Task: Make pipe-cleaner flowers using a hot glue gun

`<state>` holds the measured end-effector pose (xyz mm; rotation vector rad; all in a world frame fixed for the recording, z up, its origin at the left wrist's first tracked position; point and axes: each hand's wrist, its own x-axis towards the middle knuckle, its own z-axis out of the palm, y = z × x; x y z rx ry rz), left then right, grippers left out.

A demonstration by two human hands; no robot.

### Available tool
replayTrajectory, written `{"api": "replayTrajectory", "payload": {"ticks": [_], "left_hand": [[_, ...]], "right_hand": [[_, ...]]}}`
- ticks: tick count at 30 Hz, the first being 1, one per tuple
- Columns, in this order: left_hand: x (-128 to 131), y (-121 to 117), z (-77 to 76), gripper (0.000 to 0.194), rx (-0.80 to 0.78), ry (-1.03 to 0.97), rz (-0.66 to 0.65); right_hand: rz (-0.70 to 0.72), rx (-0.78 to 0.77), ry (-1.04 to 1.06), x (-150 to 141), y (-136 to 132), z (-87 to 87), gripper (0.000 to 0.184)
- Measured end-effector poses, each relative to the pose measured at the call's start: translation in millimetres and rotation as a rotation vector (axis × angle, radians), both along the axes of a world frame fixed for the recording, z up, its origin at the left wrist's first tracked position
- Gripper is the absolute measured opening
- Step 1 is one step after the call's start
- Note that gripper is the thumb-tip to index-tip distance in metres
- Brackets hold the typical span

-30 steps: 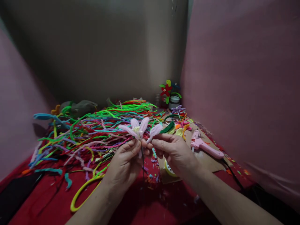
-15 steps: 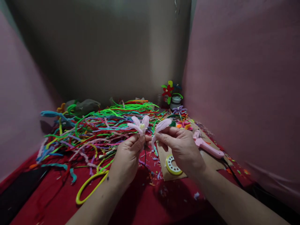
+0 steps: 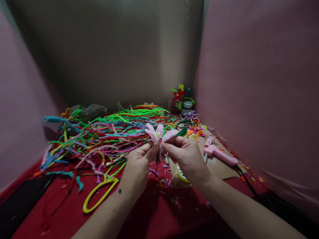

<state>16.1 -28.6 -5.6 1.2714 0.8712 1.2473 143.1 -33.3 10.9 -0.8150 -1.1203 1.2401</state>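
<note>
Below the fingers, nearest the wearer, spreads a red cloth [image 3: 139, 220], with a black object [image 3: 23, 199] far to their left. Closer to them on that side lies a yellow loop [image 3: 86, 200], near the left wrist. The left hand [image 3: 138, 162] has thumb and fingers pinched narrow on the base of the pale flower [image 3: 151, 131], its dark stem [image 3: 156, 170] hanging below the fingertips. The right hand [image 3: 188, 161] pinches the pale petal [image 3: 170, 134] near its lower end, just beside the flower; whether the two touch is unclear. Partly hidden below the right fingers, a yellow disc [image 3: 181, 176] rests on cardboard [image 3: 224, 171]; right of them is a pink glue gun [image 3: 221, 155]. Beyond the left fingers spread fuzzy stems [image 3: 112, 132], many colours crossing. Beyond the right fingers are a dark green piece [image 3: 182, 132], a purple flower [image 3: 190, 115], then a red flower [image 3: 178, 95] beside a jar [image 3: 187, 108]. Farthest beyond stands a grey wall [image 3: 112, 53].
</note>
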Motion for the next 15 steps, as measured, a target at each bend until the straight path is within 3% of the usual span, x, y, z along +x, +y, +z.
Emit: {"api": "replayTrajectory", "payload": {"ticks": [9, 15], "left_hand": [[1.9, -3.4, 4.6, 0.02, -0.003, 0.074, 0.022], [3.4, -4.7, 7.7, 0.03, 0.044, 0.147, 0.017]], "right_hand": [[0.012, -0.05, 0.086, 0.7, 4.5, -3.5, 0.009], [0.075, -0.048, 0.149, -0.4, 3.8, -3.6, 0.017]]}}
